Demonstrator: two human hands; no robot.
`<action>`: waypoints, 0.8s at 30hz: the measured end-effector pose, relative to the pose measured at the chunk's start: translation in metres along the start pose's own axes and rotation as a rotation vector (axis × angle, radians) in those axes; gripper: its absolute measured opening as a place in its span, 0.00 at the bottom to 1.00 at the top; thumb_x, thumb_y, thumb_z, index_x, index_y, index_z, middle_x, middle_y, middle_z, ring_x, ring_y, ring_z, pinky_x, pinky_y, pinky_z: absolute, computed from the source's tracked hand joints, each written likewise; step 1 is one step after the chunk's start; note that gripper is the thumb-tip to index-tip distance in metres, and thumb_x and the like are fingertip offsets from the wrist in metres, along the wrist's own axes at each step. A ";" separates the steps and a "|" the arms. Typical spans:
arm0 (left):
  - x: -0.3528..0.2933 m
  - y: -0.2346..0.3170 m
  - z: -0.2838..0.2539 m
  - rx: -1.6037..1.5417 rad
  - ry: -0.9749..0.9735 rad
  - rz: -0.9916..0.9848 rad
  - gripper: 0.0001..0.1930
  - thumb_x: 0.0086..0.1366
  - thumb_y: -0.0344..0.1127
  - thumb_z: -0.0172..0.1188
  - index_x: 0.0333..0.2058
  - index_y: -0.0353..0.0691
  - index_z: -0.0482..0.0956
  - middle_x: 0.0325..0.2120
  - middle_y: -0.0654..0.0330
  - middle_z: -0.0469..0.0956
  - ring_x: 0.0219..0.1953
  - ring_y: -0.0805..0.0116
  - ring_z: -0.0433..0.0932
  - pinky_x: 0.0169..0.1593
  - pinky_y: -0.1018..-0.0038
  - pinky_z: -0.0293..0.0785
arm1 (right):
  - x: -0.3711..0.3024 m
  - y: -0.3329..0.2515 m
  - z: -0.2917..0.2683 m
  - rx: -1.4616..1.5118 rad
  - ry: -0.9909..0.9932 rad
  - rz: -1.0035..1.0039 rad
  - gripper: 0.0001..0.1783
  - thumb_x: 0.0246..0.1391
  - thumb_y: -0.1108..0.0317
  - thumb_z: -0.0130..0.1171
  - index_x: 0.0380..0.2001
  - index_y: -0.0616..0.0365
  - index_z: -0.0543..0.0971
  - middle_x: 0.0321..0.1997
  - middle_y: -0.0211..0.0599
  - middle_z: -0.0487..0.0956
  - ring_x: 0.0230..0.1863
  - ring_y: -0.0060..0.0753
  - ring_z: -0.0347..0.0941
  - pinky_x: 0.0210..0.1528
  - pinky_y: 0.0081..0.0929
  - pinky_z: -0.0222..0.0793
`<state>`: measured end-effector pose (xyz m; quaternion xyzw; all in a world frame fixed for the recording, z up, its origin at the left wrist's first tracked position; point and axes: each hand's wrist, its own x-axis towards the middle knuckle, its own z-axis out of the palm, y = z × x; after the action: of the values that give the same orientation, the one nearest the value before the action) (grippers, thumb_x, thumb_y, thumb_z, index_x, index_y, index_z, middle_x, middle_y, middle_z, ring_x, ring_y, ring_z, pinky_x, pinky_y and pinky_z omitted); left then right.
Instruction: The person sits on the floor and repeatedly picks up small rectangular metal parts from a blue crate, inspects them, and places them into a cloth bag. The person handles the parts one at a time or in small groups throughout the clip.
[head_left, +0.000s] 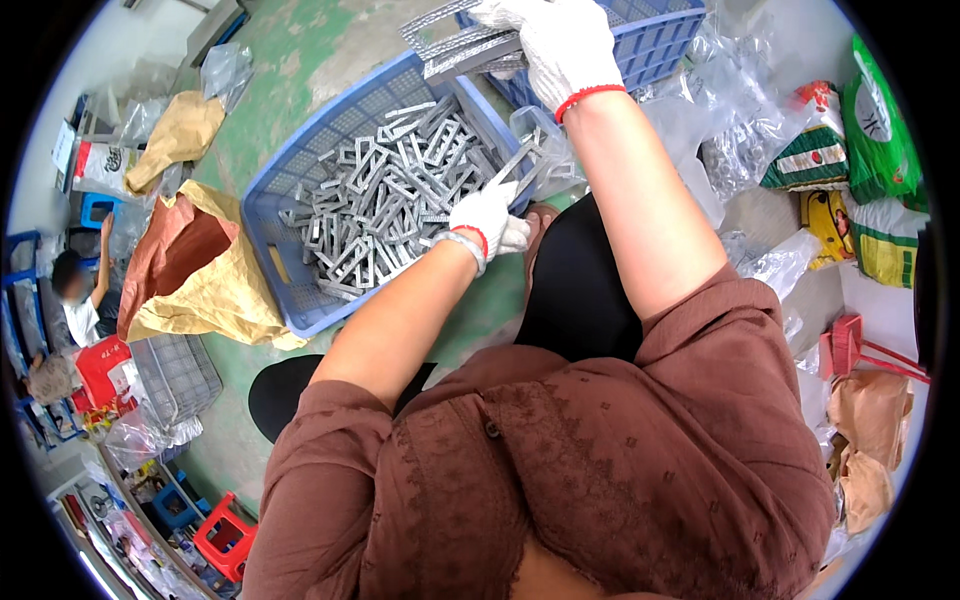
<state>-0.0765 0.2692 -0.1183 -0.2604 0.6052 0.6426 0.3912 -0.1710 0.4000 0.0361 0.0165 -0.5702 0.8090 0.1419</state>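
Both my hands wear white knitted gloves with red cuffs. At the top, my right hand (572,52) is closed round several grey rectangular metal frames (470,52), held side by side over the rim of a second blue basket (650,45). Lower down, my left hand (486,218) pinches one grey metal frame (520,162) at the right edge of a large blue plastic basket (272,225). A heap of loose metal frames (385,190) fills much of that basket, lying at all angles. The inside of the second basket is mostly hidden.
An open brown paper sack (215,290) stands left of the basket. Clear plastic bags (735,150) and printed sacks (880,130) crowd the right. A grey crate (175,375), a red stool (225,537) and another person (85,300) are at the left. A red dustpan (845,345) lies far right.
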 end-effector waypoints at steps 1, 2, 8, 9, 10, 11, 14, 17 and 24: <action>0.001 -0.004 0.000 0.000 0.005 -0.001 0.21 0.73 0.49 0.47 0.60 0.51 0.68 0.29 0.45 0.80 0.16 0.61 0.73 0.28 0.61 0.78 | -0.001 -0.001 0.000 -0.018 -0.004 -0.014 0.06 0.47 0.78 0.63 0.31 0.64 0.79 0.30 0.38 0.82 0.32 0.28 0.79 0.37 0.26 0.75; 0.002 -0.007 -0.001 -0.001 0.010 -0.002 0.22 0.73 0.50 0.46 0.62 0.52 0.67 0.29 0.45 0.80 0.15 0.60 0.73 0.28 0.60 0.78 | -0.001 -0.001 0.002 0.011 -0.007 -0.010 0.06 0.47 0.78 0.63 0.31 0.64 0.79 0.30 0.38 0.82 0.32 0.28 0.79 0.37 0.26 0.75; -0.008 -0.005 -0.008 0.025 0.037 -0.058 0.27 0.70 0.55 0.51 0.64 0.54 0.65 0.29 0.43 0.80 0.13 0.62 0.71 0.29 0.60 0.79 | -0.001 -0.001 0.007 -0.066 0.007 0.106 0.09 0.45 0.77 0.66 0.33 0.64 0.80 0.30 0.39 0.83 0.32 0.28 0.79 0.35 0.26 0.75; -0.016 -0.004 -0.013 0.004 0.039 -0.072 0.28 0.69 0.55 0.54 0.62 0.50 0.66 0.27 0.45 0.79 0.13 0.64 0.72 0.27 0.62 0.79 | -0.006 -0.006 0.010 -0.124 0.031 0.163 0.10 0.44 0.75 0.67 0.33 0.63 0.80 0.30 0.38 0.83 0.31 0.28 0.79 0.32 0.27 0.76; -0.033 0.002 -0.017 0.006 0.068 -0.014 0.28 0.67 0.54 0.56 0.58 0.42 0.67 0.25 0.46 0.79 0.13 0.62 0.73 0.24 0.64 0.77 | -0.011 -0.012 0.015 -0.176 0.053 0.217 0.11 0.42 0.74 0.69 0.33 0.61 0.81 0.30 0.37 0.83 0.30 0.27 0.79 0.30 0.27 0.76; -0.048 0.007 -0.023 0.009 0.096 0.045 0.30 0.66 0.54 0.58 0.54 0.34 0.68 0.22 0.47 0.79 0.13 0.61 0.75 0.20 0.66 0.75 | -0.013 -0.014 0.018 -0.148 0.026 0.218 0.10 0.43 0.74 0.69 0.32 0.62 0.81 0.30 0.37 0.83 0.28 0.27 0.79 0.27 0.28 0.75; -0.071 0.021 -0.055 -0.104 0.119 0.389 0.27 0.68 0.51 0.57 0.56 0.36 0.67 0.25 0.51 0.79 0.15 0.64 0.76 0.22 0.69 0.75 | -0.014 -0.005 0.022 -0.163 -0.050 0.165 0.07 0.45 0.76 0.67 0.30 0.63 0.80 0.27 0.36 0.82 0.24 0.27 0.78 0.21 0.29 0.73; -0.097 0.045 -0.088 -0.311 0.271 0.692 0.27 0.68 0.53 0.56 0.59 0.42 0.68 0.35 0.54 0.79 0.29 0.64 0.79 0.39 0.65 0.80 | -0.019 -0.001 0.030 -0.111 -0.166 0.279 0.07 0.45 0.78 0.67 0.29 0.62 0.80 0.27 0.36 0.82 0.25 0.25 0.78 0.23 0.26 0.74; -0.159 0.078 -0.100 0.122 0.209 0.927 0.23 0.65 0.37 0.63 0.56 0.33 0.75 0.46 0.58 0.80 0.47 0.74 0.76 0.52 0.75 0.72 | -0.029 0.019 0.054 -0.103 -0.505 0.143 0.10 0.48 0.79 0.65 0.36 0.65 0.78 0.35 0.40 0.82 0.33 0.27 0.80 0.36 0.24 0.78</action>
<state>-0.0653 0.1444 0.0418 -0.0028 0.7301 0.6832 0.0151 -0.1549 0.3378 0.0321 0.1701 -0.6278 0.7571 -0.0617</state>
